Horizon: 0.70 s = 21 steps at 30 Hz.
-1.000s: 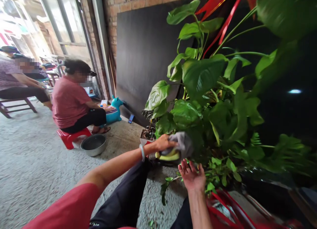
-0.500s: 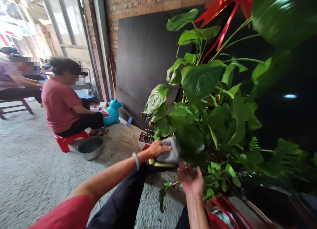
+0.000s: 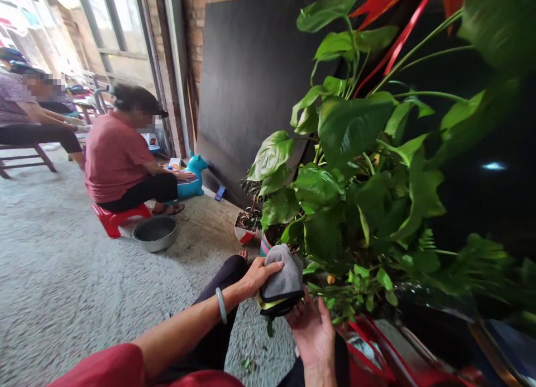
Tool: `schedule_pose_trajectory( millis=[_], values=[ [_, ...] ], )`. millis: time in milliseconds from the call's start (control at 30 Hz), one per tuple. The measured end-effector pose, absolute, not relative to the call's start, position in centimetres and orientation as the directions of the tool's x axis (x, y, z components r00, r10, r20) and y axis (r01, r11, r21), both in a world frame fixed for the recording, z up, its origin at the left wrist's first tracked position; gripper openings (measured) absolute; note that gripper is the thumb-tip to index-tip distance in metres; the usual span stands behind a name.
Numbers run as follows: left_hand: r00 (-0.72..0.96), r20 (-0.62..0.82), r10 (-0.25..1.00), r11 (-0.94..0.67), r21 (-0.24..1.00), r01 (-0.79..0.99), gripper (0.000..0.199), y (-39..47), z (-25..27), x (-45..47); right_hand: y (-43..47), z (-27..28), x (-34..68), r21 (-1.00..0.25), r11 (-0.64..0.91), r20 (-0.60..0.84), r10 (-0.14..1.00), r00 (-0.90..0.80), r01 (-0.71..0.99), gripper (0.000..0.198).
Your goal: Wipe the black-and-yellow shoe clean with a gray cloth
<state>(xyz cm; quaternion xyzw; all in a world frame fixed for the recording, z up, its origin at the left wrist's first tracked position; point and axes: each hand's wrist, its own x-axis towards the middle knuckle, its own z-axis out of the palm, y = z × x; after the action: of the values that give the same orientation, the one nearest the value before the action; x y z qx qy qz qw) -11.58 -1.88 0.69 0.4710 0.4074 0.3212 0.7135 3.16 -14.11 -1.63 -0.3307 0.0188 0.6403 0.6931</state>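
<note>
Sitting at the far left on a wooden chair (image 3: 25,163) is one person, and nearer in a second person in a red shirt (image 3: 115,158) is perching on a red stool (image 3: 115,219) with a metal bowl (image 3: 156,233) on the floor (image 3: 62,286) just beside it. A blue toy animal (image 3: 190,177) and a phone (image 3: 220,193) are lying near a dark board (image 3: 247,80) leaning on the brick wall.

The left hand (image 3: 257,275), a pale bangle (image 3: 221,305) on its wrist, is gripping a grey cloth (image 3: 282,278) from above, fingers closed over its top. A second ago the cloth was being pressed in among the lower leaves; it is now being drawn back out, clear of the foliage and toward the body. The right hand (image 3: 307,328) is spreading palm-up just beneath it, fingers wide, touching the cloth's dark and yellow underside. That suggests the wiping stroke is finishing and the cloth is being gathered or refolded between the hands.

To the right, the big leafy plant (image 3: 355,169) is standing with a small potted plant (image 3: 247,225) at its left foot, red ribbons (image 3: 397,24) hanging above and a red-edged object (image 3: 377,353), partly hidden, below.
</note>
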Motion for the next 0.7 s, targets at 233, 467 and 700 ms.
schedule_pose_trajectory(
  millis=[233,467,700],
  values=[
    [0.450,-0.286,0.846,0.360,0.929,-0.086,0.054,-3.2,0.3,-12.0,-15.0,-1.0,0.7,-0.568,-0.022,-0.463,0.835,0.297,-0.823,0.051],
    [0.452,-0.288,0.844,0.326,0.945,-0.007,0.057,-4.1,-0.2,-11.9,-15.5,-3.0,-0.3,-0.717,-0.063,-0.420,0.834,0.358,-0.694,0.055],
    [0.462,-0.279,0.842,0.239,0.960,0.144,0.059,-4.6,-1.9,-11.8,-15.7,-5.3,-0.7,-0.770,-0.047,-0.410,0.800,0.438,-0.636,0.046]
  ],
)
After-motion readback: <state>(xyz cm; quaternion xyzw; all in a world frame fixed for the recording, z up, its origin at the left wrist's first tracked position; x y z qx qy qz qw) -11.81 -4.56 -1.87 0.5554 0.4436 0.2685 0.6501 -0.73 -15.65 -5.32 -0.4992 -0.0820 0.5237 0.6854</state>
